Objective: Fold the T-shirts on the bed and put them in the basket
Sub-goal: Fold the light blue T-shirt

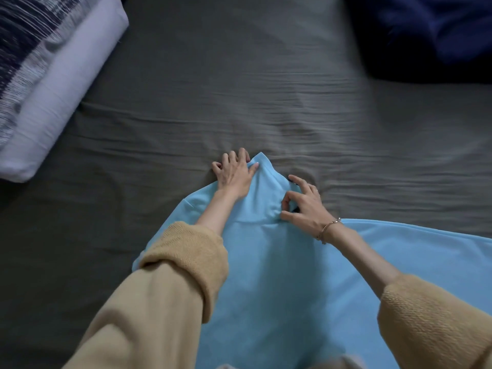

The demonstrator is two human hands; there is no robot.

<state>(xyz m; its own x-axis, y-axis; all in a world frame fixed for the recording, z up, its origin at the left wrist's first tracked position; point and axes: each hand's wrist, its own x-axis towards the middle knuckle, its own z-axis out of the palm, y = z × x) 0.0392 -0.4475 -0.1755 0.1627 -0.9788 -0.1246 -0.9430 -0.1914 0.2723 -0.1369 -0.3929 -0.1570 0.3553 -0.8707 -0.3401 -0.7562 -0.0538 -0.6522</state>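
T-shirt (pixel 279 275), light blue, spread on the bed (pixel 239 89) at 6 o'clock, top end pointing to 12, body trailing off toward 4. Left hand (pixel 234 173) lies flat with fingers spread, pressing the shirt's top left edge. Right hand (pixel 306 206) pinches a bunch of cloth near the collar. Pillow (pixel 53 83) at 10, dark blue bedding (pixel 426 30) at 1. No basket in view. Judgement: flattening before a fold; best to keep the left hand anchoring while the right pulls wrinkles outward, seams aligned.
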